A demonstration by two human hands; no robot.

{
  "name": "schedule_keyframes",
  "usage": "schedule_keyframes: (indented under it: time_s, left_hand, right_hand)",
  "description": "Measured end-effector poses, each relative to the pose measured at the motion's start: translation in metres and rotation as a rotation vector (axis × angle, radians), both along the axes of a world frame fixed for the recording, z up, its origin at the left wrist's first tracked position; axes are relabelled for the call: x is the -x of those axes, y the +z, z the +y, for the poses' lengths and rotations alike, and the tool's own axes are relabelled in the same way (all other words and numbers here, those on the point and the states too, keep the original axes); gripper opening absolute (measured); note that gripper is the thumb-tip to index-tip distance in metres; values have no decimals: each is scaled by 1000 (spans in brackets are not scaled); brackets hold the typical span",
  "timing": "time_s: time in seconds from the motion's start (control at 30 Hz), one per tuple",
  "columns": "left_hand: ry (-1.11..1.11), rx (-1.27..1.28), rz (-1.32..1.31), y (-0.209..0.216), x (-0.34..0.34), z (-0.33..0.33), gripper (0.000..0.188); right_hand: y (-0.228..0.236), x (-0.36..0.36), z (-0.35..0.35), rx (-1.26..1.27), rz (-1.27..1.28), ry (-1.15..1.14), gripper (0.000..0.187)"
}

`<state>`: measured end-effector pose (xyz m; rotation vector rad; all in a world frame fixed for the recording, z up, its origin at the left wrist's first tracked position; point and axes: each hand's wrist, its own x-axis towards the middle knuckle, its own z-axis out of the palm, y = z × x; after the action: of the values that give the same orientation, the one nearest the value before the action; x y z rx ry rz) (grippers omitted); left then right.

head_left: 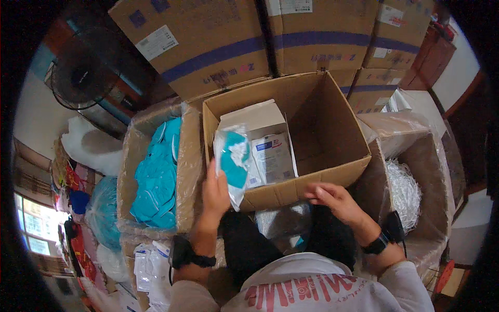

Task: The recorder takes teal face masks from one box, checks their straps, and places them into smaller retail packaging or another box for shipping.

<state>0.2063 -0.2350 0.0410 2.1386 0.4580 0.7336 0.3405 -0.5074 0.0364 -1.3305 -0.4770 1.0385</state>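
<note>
My left hand point(214, 195) grips a clear plastic packet point(234, 165) by its edge, with a teal face mask and a white piece showing inside. The packet is held up over the left front of an open cardboard box point(299, 182). Inside that box stands a smaller white carton point(258, 115) with its flap raised, and printed white packets point(274, 158) fill part of it. Just in front of the box's near edge, on the right, my right hand point(337, 202) is open with loosely bent fingers and nothing in it.
To the left, a plastic-lined box holds a pile of teal masks point(156, 179). Another lined box at right holds white elastic cords point(403, 195). Large sealed cartons point(208, 41) stand behind. White packets point(150, 268) lie lower left; a black fan point(80, 78) stands far left.
</note>
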Motion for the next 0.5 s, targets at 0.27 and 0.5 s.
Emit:
schedule_keyframes:
  time_s: [0.27,0.5]
  left_hand:
    - [-597,-555,114,27,36,-67,37]
    - [-359,-352,57,49,39,-67,42]
  right_hand:
    - [31,21,58,-83,371,12,38]
    - [15,56,22,-172,121,68,34]
